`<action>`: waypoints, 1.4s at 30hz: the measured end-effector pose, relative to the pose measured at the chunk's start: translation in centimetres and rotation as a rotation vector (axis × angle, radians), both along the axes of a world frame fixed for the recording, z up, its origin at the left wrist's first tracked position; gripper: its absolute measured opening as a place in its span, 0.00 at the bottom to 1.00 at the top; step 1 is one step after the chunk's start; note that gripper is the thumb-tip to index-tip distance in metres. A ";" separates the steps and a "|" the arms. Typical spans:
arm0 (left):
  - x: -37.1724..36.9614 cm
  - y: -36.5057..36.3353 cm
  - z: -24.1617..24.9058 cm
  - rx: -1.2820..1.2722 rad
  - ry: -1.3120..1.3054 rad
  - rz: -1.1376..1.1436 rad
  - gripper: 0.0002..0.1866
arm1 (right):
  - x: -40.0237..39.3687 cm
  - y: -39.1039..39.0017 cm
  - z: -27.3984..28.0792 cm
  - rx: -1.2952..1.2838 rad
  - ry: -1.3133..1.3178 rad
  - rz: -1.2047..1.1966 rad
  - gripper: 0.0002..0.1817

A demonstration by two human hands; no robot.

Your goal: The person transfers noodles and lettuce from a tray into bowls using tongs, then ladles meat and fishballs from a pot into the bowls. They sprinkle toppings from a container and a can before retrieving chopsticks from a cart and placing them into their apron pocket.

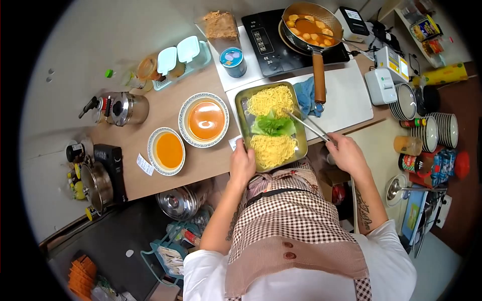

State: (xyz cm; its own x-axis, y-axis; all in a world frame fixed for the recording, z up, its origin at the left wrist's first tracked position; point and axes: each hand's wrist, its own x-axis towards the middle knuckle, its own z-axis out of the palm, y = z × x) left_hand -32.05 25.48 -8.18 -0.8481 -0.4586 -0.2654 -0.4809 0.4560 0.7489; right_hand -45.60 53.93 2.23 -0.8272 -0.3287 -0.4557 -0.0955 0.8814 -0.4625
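Observation:
My left hand (pixel 243 163) grips the near left edge of a rectangular metal tray (pixel 303 134). Two mounds of yellow noodles lie in it, the far noodles (pixel 268 100) and the near noodles (pixel 273 150), with green lettuce leaves (pixel 273 124) between them. In my right hand (pixel 345 153) is a pair of metal tongs (pixel 314 128), their tips at the far noodles by the lettuce. Left of the tray stand two patterned bowls of orange soup, a larger bowl (pixel 184 113) and a smaller bowl (pixel 152 150).
Behind the tray, a wooden-handled pan (pixel 317 60) of broth and balls sits on a black induction cooker (pixel 261 42). A blue cloth (pixel 304 95) lies beside the tray. A blue-lidded can (pixel 232 62), a glass pot (pixel 128 108) and stacked plates (pixel 447 131) surround the work area.

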 end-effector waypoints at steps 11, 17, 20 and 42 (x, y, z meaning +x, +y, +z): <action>8.9 -5.3 7.0 -0.065 -0.030 0.128 0.20 | -0.8 -10.8 -2.2 -0.404 0.035 0.358 0.17; 14.5 -11.8 8.1 -0.118 0.048 0.247 0.21 | 1.0 -18.6 -2.3 -0.478 -0.064 0.418 0.14; 17.2 -14.8 9.2 -0.115 0.027 0.307 0.24 | 2.6 -21.2 -1.6 -0.558 -0.205 0.352 0.12; 17.4 -19.0 10.1 -0.012 0.002 0.507 0.23 | -4.4 -24.9 1.1 -0.091 0.358 0.773 0.09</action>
State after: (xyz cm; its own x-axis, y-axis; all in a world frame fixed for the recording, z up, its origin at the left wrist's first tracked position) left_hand -14.65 6.52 1.90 -0.5188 -0.8157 -0.2557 -0.6424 0.1746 0.7463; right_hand -50.00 29.00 3.33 -0.4443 -0.8825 -0.1542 -0.8085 0.4691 -0.3553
